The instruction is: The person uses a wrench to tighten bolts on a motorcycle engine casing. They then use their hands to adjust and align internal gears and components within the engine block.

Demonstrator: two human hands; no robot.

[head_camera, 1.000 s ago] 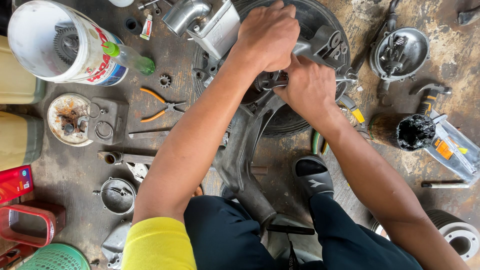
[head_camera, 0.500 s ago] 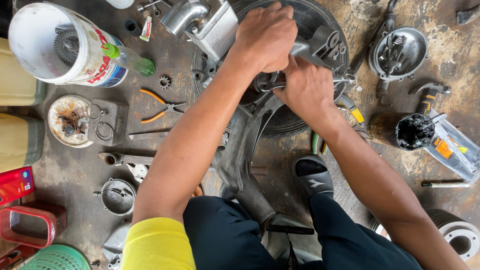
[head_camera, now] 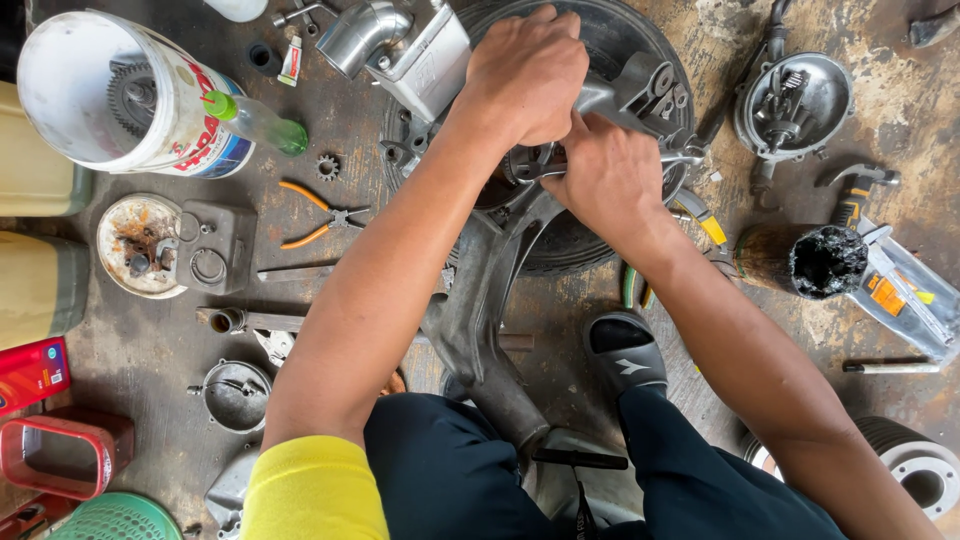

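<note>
A grey metal engine casing lies on a black tyre on the workshop floor. My left hand is clenched over the top of the casing near its hub. My right hand grips a thin metal tool pushed into the hub, just below the left hand. Both fists touch each other. What the left hand encloses is hidden by its fingers. A silver pipe elbow part sits at the casing's upper left.
A white bucket and green-capped bottle lie at upper left. Orange pliers, a rusty cover, a round housing, a black grease tin and a red container surround me. My sandal rests beside the casing.
Both hands have stayed on the hub and shifted only slightly; nothing else has moved.
</note>
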